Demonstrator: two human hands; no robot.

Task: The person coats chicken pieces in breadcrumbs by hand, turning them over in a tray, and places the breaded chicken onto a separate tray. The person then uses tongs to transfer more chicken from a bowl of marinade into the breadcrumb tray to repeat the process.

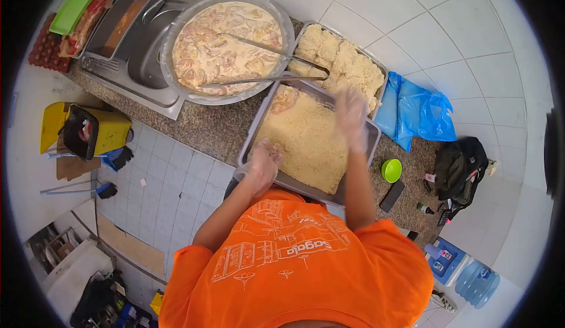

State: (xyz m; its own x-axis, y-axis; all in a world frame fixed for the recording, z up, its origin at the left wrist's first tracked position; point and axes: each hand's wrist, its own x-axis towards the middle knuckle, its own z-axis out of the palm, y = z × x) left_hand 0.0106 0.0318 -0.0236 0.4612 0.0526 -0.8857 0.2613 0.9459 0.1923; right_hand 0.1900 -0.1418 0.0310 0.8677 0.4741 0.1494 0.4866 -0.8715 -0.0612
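Observation:
A grey tray (pixel 250 139) holds a layer of pale breadcrumbs (pixel 315 142), with a raw, wet-looking piece of meat (pixel 286 100) at its far left corner. My left hand (pixel 263 166), in a clear plastic glove, is at the tray's left side with fingers curled against the crumbs; what is in them is hidden. Above the tray's right side is my right hand (pixel 351 119), also gloved and smeared by motion, so its fingers cannot be made out. Behind, a second tray (pixel 384 76) is filled with crumb-coated pieces (pixel 335 57).
A wide metal bowl (pixel 168 63) of meat pieces in creamy batter stands left, metal tongs (pixel 253 82) lying across it. Beyond is a sink (pixel 147 69). To the right are blue plastic bags (pixel 421 113), a green bowl (pixel 391 171), a phone (pixel 392 195) and a black bag (pixel 462 172).

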